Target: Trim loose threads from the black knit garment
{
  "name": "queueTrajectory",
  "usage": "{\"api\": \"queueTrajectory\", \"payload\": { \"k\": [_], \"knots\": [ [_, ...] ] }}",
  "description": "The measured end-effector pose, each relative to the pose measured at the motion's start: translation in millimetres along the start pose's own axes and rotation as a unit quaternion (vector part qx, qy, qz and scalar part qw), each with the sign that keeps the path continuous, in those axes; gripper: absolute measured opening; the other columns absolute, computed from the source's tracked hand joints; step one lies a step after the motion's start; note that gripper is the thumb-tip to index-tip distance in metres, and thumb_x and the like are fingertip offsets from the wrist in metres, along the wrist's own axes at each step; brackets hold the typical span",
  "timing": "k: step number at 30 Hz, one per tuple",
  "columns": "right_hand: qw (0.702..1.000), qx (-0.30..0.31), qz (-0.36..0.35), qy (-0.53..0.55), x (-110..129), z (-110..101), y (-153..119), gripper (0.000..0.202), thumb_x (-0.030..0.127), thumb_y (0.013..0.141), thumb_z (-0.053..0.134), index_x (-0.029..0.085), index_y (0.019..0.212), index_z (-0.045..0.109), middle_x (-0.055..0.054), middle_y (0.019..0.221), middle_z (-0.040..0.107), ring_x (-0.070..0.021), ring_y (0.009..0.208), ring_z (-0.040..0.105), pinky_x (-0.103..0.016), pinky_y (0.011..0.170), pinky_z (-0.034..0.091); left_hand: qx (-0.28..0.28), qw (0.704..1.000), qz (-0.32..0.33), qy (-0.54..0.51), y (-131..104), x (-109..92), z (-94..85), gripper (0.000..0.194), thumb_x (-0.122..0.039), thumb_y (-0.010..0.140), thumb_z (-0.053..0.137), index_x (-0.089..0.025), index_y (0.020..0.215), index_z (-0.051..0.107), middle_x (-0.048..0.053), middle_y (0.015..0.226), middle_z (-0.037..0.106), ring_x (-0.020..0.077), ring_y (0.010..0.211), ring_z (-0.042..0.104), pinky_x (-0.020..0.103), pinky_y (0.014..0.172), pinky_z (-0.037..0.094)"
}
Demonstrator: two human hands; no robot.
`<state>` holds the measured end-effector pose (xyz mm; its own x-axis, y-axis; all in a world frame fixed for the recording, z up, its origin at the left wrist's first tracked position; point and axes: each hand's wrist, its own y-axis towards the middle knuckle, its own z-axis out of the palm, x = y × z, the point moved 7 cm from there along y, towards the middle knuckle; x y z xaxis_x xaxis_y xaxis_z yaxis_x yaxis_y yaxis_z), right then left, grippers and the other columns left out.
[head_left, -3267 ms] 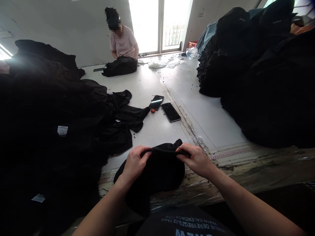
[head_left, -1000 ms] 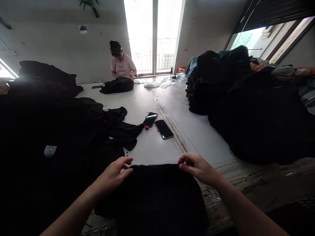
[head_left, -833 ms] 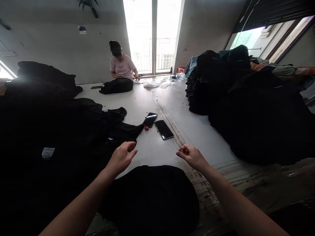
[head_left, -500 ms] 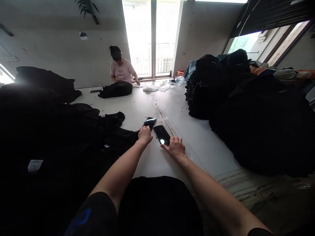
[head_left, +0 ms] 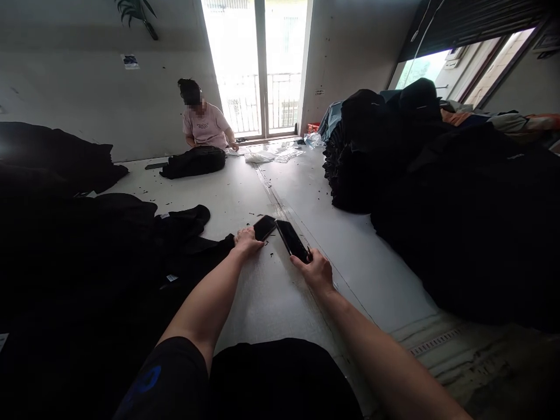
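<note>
Two dark smartphones are close together over the white table, their far ends nearly meeting. My left hand [head_left: 248, 240] is closed on the near end of the left smartphone [head_left: 265, 227], which looks flat or almost flat on the tabletop. In my right hand [head_left: 319, 273] is the right smartphone [head_left: 291, 239], gripped at its near right end with the thumb along its edge. That phone is tilted, and its screen looks black. Beside my left hand lies the edge of a heap of black garments [head_left: 192, 256]; small dark scraps are scattered around the phones.
Stacked black garments [head_left: 472, 233] rise on the right of the white table [head_left: 271, 309]. Across it a person [head_left: 207, 125] in a pink shirt sits behind a black folded bundle [head_left: 195, 162]. Clear plastic bags [head_left: 280, 153] lie near the glass door.
My right hand has raised and tilted its phone. My left hand has shifted left, and its phone has turned. The whole view has swung slightly to the right.
</note>
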<state>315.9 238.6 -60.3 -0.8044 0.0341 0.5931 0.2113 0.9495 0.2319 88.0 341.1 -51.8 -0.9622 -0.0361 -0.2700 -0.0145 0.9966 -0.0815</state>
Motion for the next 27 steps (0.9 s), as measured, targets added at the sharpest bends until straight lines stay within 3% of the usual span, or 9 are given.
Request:
{"api": "queueTrajectory", "payload": {
  "k": [8,12,22,27],
  "knots": [
    [0.999,-0.022,-0.011,0.03,-1.3,4.4,2.1,0.047,0.059,0.069,0.064,0.018,0.091,0.06,-0.009,0.086,0.066,-0.0279,0.086,0.055,-0.034,0.073,0.043,0.016,0.978,0.206,-0.011,-7.8,-33.8,5.5,0.049,-0.034,0.088,0.058,-0.02,0.133,0.046,0.011,0.144,0.039,0.0313,0.128,0.04,0.058,0.104,0.032],
    [0.999,-0.02,-0.024,0.03,0.4,4.5,0.5,0.046,0.056,0.068,0.067,0.017,0.092,0.061,-0.01,0.089,0.067,-0.0295,0.09,0.054,-0.036,0.077,0.042,0.053,0.968,0.246,-0.019,-9.0,-34.8,11.9,0.05,-0.036,0.088,0.058,-0.021,0.134,0.045,0.011,0.143,0.041,0.0304,0.128,0.041,0.056,0.105,0.032],
    [0.998,-0.029,-0.037,0.038,-1.0,5.9,-1.2,0.047,0.058,0.069,0.066,0.017,0.093,0.061,-0.011,0.086,0.067,-0.0292,0.088,0.053,-0.036,0.073,0.042,0.004,0.995,0.1,0.025,-33.1,3.5,4.7,0.043,-0.035,0.088,0.058,-0.018,0.126,0.051,0.012,0.133,0.049,0.0287,0.119,0.049,0.053,0.098,0.041],
    [0.997,-0.037,-0.065,0.036,-1.0,8.1,-3.8,0.044,0.058,0.069,0.065,0.019,0.089,0.059,-0.009,0.09,0.067,-0.0282,0.087,0.052,-0.036,0.073,0.043,0.004,0.999,0.035,0.027,-30.3,20.6,-0.5,0.032,-0.032,0.089,0.056,-0.018,0.118,0.056,0.01,0.124,0.055,0.0236,0.108,0.057,0.045,0.09,0.049]
  ]
}}
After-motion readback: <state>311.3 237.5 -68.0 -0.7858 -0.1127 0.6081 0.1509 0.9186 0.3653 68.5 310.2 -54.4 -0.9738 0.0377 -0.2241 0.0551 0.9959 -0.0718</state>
